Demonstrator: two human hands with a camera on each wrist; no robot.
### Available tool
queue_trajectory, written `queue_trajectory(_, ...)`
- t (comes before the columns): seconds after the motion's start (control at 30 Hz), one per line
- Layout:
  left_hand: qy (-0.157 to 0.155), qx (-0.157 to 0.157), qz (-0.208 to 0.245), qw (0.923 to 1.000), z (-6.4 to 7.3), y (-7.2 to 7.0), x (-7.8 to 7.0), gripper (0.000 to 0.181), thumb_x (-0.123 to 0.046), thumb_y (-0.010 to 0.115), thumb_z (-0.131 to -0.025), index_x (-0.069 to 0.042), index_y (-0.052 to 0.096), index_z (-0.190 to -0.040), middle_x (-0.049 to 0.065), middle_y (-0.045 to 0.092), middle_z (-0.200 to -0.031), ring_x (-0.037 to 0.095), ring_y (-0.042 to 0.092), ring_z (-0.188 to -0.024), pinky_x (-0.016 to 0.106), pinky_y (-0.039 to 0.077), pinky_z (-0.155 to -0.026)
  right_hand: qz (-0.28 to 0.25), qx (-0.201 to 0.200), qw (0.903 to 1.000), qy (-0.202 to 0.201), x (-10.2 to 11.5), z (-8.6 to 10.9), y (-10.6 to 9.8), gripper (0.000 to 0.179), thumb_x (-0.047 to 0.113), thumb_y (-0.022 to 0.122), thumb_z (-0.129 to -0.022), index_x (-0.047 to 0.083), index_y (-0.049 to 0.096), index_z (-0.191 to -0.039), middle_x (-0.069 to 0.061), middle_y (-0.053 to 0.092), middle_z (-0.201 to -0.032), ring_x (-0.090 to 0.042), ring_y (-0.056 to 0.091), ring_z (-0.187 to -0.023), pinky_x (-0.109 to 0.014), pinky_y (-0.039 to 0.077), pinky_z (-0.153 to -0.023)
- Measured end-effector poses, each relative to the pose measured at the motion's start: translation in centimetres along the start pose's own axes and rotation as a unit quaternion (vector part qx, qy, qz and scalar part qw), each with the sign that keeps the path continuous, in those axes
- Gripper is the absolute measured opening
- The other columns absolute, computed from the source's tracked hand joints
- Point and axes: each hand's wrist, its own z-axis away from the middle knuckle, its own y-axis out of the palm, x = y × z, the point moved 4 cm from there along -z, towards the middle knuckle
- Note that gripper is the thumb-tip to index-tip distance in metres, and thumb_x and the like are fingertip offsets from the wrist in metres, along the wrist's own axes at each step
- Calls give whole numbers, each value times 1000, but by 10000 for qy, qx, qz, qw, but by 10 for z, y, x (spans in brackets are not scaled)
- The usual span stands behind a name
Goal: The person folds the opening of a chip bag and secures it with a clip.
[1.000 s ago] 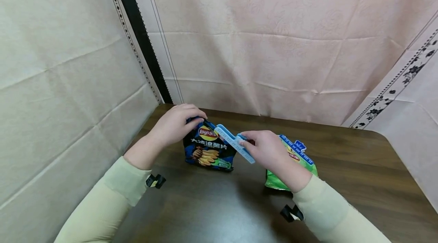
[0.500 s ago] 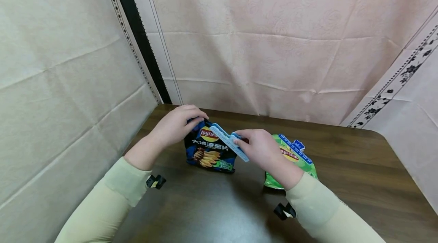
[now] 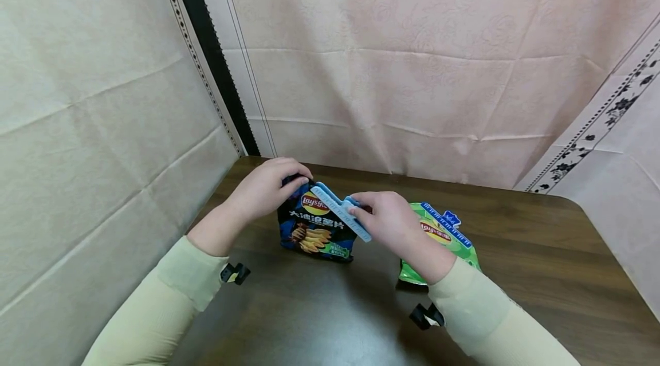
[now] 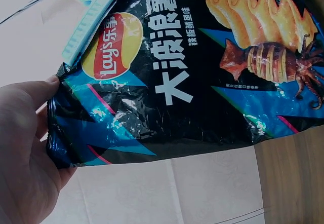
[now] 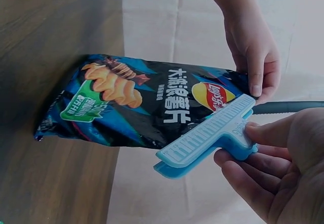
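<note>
A black and blue bag of potato chips (image 3: 309,234) stands on the table. At its upper left corner, my left hand (image 3: 263,187) pinches the bag between thumb and fingers. My right hand (image 3: 389,220) holds a light blue bag clip (image 3: 341,212) by its handles. In the right wrist view the jaws of the clip (image 5: 207,133) stand parted at the lower end, while its upper end lies along the bag's top edge near the left thumb. How far the bag sits between the jaws is partly hidden.
Right of the black bag, a green bag of chips (image 3: 437,233) stands partly behind the right forearm, with a dark blue clip (image 3: 447,224) across its top. Pale cloth (image 3: 412,68) hangs behind and beside the brown wooden table (image 3: 289,309).
My right hand has moved left and slightly up, bringing the light blue clip farther over the top edge of the black bag. The left hand has barely moved.
</note>
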Motion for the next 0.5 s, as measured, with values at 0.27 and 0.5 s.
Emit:
queue_trajectory(0.27,-5,-13,15,10000,0,0,-2,17,-27,61,-100,-19,70,-112,-2,66,-115,17,59,-108,44,48,-97,-15,65,9998,184,4,-2,-1,30,34,68,-95,21,72,-122,2,71,-90,-12,60,-63,-28,49,-52)
queue_trajectory(0.5,55,-60,-27,10000,-2,-1,-4,16,-29,64,-98,-20,71,-109,-3,67,-113,17,59,-107,43,48,-96,50,9,9999,154,6,-3,0,31,35,67,-95,22,72,-123,1,71,-95,-13,61,-70,-26,49,-55)
